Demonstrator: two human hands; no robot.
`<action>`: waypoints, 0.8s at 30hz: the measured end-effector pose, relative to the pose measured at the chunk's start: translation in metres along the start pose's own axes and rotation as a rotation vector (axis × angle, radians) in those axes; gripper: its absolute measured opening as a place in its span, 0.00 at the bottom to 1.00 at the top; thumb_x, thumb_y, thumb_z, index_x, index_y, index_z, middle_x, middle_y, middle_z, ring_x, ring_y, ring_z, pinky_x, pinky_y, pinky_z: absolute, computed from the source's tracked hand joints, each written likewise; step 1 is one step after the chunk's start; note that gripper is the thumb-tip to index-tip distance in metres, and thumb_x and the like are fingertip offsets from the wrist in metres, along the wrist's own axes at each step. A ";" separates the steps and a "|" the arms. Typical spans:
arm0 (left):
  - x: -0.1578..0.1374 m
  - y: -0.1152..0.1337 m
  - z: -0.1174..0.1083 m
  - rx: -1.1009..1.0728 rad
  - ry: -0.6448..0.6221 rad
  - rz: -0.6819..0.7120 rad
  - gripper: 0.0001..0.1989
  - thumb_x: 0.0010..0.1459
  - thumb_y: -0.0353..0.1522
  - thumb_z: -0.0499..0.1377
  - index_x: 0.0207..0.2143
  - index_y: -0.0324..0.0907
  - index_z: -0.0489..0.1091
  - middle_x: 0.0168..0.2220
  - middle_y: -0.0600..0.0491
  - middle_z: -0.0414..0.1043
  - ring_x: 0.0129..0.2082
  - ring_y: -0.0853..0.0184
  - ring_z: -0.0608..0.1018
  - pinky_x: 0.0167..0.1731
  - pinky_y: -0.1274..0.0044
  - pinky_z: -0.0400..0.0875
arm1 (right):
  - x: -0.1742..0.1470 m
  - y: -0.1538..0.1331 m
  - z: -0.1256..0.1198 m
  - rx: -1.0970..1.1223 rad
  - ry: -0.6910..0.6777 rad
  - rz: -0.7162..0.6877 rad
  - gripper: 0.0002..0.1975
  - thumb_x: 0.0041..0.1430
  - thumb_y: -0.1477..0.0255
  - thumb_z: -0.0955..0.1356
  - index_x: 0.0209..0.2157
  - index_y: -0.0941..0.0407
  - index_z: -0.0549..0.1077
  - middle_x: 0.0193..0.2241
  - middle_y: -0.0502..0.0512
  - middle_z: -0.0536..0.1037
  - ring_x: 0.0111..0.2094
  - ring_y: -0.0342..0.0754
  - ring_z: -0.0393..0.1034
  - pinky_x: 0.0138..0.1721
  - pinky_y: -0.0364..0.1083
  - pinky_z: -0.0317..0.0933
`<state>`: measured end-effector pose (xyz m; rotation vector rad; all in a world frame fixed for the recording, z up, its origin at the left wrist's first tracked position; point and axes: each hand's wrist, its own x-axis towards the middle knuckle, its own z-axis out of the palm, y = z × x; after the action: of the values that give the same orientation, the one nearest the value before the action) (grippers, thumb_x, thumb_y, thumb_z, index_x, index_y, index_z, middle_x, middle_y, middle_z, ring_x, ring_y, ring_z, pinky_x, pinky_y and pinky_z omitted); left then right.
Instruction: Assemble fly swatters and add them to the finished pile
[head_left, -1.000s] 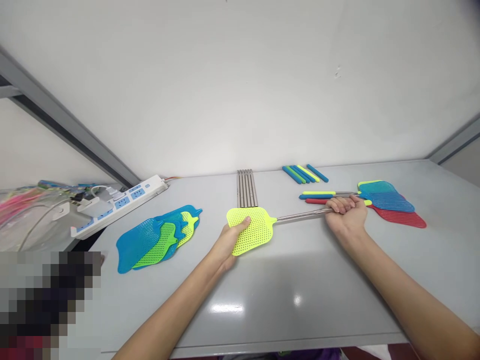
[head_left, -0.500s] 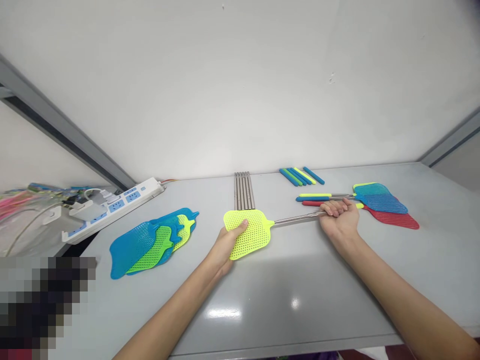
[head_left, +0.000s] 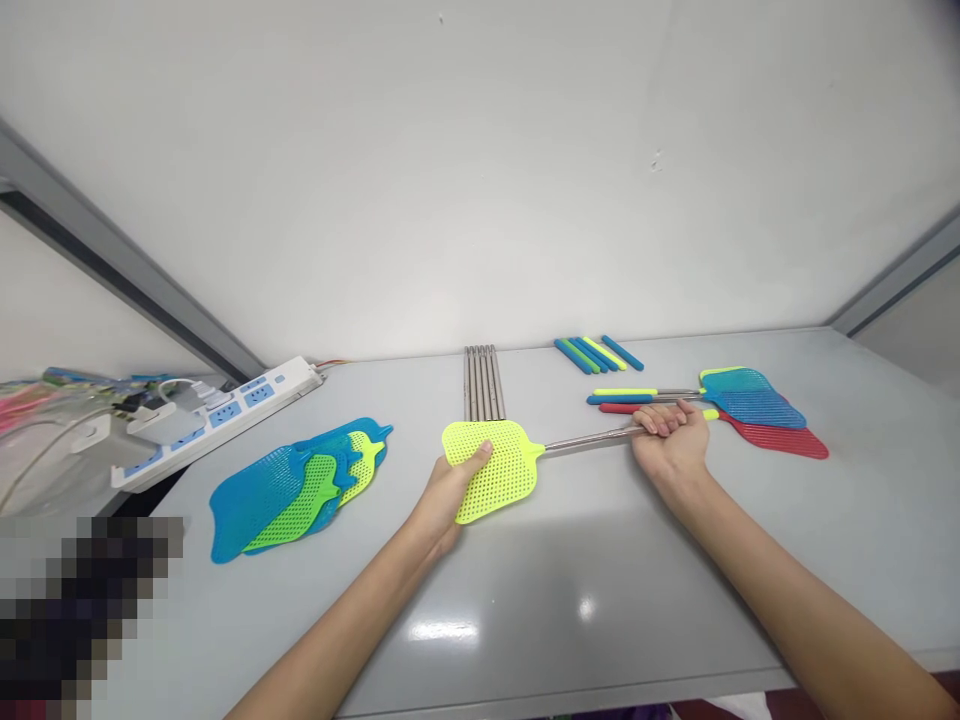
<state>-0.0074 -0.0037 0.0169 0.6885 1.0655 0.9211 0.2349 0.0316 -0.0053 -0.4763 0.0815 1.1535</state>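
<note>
A yellow fly swatter with a metal rod lies across the space between my hands, above the grey table. My left hand grips the left edge of its perforated head, thumb on top. My right hand is palm up, its fingers curled round the swatter's handle end; a yellow tip shows past the hand. Just behind my right hand lie swatters with rods and handles: a blue one on top, and a red one below it. Metal rods lie in a row behind the yellow head.
Several loose swatter heads in blue, green and yellow overlap at the left. Several coloured handles lie near the back wall. A white power strip with plugs runs along the table's left edge, beside plastic bags.
The view has shifted slightly, so everything sits a little further left. Both hands keep their hold on the yellow fly swatter.
</note>
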 end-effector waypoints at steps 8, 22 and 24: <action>0.001 -0.001 -0.001 0.016 0.002 0.011 0.18 0.46 0.36 0.58 0.41 0.37 0.67 0.40 0.44 0.70 0.36 0.62 0.74 0.37 0.73 0.69 | -0.001 0.001 0.001 -0.028 0.003 -0.004 0.14 0.49 0.76 0.56 0.16 0.56 0.42 0.11 0.41 0.41 0.10 0.36 0.40 0.09 0.37 0.44; -0.001 -0.001 0.004 0.045 0.045 0.007 0.18 0.46 0.36 0.58 0.40 0.38 0.67 0.39 0.45 0.71 0.35 0.62 0.74 0.36 0.74 0.69 | 0.000 -0.003 0.005 -0.031 0.023 0.025 0.15 0.48 0.76 0.56 0.16 0.56 0.40 0.11 0.41 0.39 0.10 0.36 0.39 0.09 0.37 0.43; -0.002 -0.002 0.007 0.049 0.036 0.006 0.18 0.46 0.37 0.58 0.40 0.38 0.67 0.39 0.45 0.71 0.35 0.62 0.74 0.35 0.74 0.69 | 0.001 -0.009 0.007 -0.007 0.018 0.044 0.14 0.47 0.77 0.56 0.16 0.56 0.41 0.11 0.41 0.40 0.10 0.36 0.40 0.09 0.37 0.43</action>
<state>-0.0011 -0.0068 0.0185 0.7177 1.1215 0.9180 0.2416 0.0327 0.0036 -0.4937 0.1041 1.1929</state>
